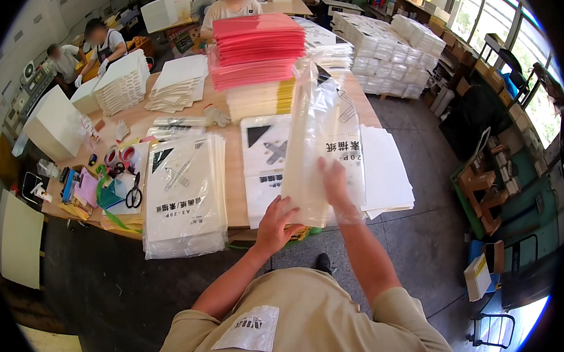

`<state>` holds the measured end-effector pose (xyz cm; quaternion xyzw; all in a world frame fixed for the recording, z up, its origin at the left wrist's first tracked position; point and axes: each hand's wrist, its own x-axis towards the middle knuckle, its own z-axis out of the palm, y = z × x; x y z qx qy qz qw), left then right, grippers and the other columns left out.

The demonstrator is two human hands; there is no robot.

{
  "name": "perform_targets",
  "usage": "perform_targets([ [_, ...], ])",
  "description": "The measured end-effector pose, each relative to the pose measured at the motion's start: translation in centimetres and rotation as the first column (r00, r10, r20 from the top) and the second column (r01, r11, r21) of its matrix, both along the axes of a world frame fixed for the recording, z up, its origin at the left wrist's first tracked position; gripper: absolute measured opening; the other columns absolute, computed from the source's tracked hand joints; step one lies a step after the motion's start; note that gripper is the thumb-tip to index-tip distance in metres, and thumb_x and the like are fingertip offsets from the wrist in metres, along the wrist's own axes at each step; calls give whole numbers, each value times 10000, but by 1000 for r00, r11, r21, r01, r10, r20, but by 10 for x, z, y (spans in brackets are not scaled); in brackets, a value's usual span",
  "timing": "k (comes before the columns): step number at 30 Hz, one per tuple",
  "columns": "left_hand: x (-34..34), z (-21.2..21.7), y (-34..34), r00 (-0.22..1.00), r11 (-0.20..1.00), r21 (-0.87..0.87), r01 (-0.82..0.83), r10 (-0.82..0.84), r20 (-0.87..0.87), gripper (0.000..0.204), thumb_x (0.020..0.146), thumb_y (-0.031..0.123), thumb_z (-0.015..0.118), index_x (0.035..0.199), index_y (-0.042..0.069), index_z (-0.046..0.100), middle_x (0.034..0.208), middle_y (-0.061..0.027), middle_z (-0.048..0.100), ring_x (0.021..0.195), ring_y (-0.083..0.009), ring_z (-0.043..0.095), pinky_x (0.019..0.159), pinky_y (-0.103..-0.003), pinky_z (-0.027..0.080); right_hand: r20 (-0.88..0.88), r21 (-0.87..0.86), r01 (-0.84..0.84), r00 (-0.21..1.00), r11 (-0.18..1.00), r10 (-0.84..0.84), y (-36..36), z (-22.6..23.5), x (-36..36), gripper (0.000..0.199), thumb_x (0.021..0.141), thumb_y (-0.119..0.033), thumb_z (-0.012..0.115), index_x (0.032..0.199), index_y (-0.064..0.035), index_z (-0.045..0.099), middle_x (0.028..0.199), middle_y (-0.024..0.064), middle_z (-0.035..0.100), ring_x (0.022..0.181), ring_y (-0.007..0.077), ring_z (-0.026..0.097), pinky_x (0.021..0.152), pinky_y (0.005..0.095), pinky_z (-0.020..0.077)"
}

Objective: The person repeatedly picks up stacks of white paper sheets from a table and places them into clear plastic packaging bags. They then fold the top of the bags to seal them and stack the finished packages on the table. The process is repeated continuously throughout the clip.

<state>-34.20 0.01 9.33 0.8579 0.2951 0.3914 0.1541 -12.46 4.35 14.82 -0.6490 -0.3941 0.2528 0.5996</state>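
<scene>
A clear plastic bag (pixel 308 135) with dark print rises from the near edge of the table. My right hand (pixel 336 184) shows through its film, apparently inside the mouth; its fingers are smeared by motion, so their grip is unclear. Against the bag's lower left edge rests my left hand (pixel 276 225), fingers spread and thumb apart. A stack of white paper sheets (pixel 387 173) lies right of the bag. Partly hidden on the other side is a printed white paper pack (pixel 262 171). Farther left lies a pile of bagged paper packs (pixel 183 201) that overhangs the table edge.
Behind the bag stands a tall stack of red sheets (pixel 258 51). Scissors (pixel 134 193), tape rolls and small tools crowd the table's left. Wrapped bundles (pixel 384 57) fill a pallet at the back right. Other people work beyond the table. A wooden stool (pixel 486 189) stands right.
</scene>
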Motion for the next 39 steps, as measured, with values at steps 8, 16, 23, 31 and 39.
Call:
perform_targets([
  [8, 15, 42, -25, 994, 991, 78, -112, 110, 21, 508, 734, 281, 806, 1177, 112, 624, 1263, -116, 563, 1133, -321, 563, 904, -415, 456, -18, 118, 2, 1000, 993, 0, -7, -16, 12, 250, 973, -209, 622, 909, 31, 641, 770, 30, 612, 689, 104, 496, 592, 304, 415],
  [16, 28, 24, -16, 1000, 996, 93, -8, 8, 2, 255, 813, 123, 704, 1055, 79, 634, 1029, -74, 611, 902, -272, 633, 759, -396, 497, 290, -128, 95, 956, 987, -54, -12, -46, 12, 367, 940, -308, 627, 928, 57, 662, 856, 281, 682, 838, 396, 674, 722, 447, 495],
  [23, -3, 7, -29, 993, 996, -84, 7, 4, 119, 123, 845, -1, 631, 958, 47, 640, 881, -98, 612, 718, -300, 644, 607, -381, 528, 516, -242, 37, 851, 970, 96, -14, -48, 11, 254, 916, -228, 606, 918, 17, 676, 834, 254, 680, 849, 440, 660, 703, 485, 524],
  [31, -20, -22, -28, 986, 956, -288, -57, 100, 136, 80, 882, 17, 617, 959, 30, 638, 884, -124, 606, 725, -314, 638, 619, -387, 519, 599, -157, 147, 801, 977, -24, 20, -154, 19, 333, 865, -269, 710, 991, 30, 639, 860, 224, 684, 841, 392, 671, 707, 433, 532],
  [39, -34, -56, -5, 951, 920, -321, -223, 278, 134, 50, 900, 69, 612, 929, 44, 580, 914, -146, 590, 786, -377, 617, 666, -441, 513, 346, -474, 59, 930, 879, 124, 29, -135, 2, 802, 835, -519, 656, 1332, 74, 445, 1293, 260, 537, 1232, 405, 503, 1025, 459, 411],
])
